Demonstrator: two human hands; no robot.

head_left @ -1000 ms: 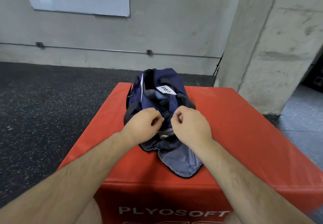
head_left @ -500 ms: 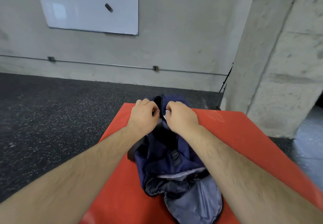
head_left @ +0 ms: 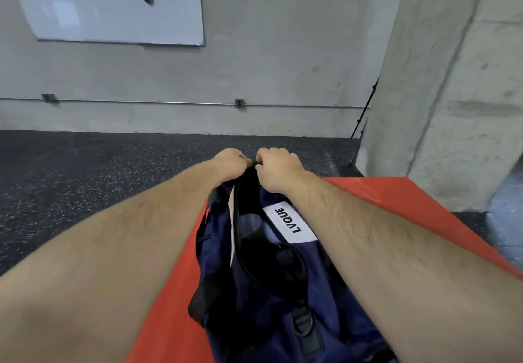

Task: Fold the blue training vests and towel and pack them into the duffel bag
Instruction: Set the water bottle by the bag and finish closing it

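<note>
Left hand [head_left: 229, 164] and right hand [head_left: 278, 168] pinch far end of duffel bag [head_left: 268, 294].

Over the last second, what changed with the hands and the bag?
Both hands travelled along the top of the duffel bag from its near end to its far end, away from the person. The left hand and right hand stay close together, fingers curled, pinching the top edge there. No let-go shows. The duffel bag stays on the red box, white label up, its top still partly open.
</note>
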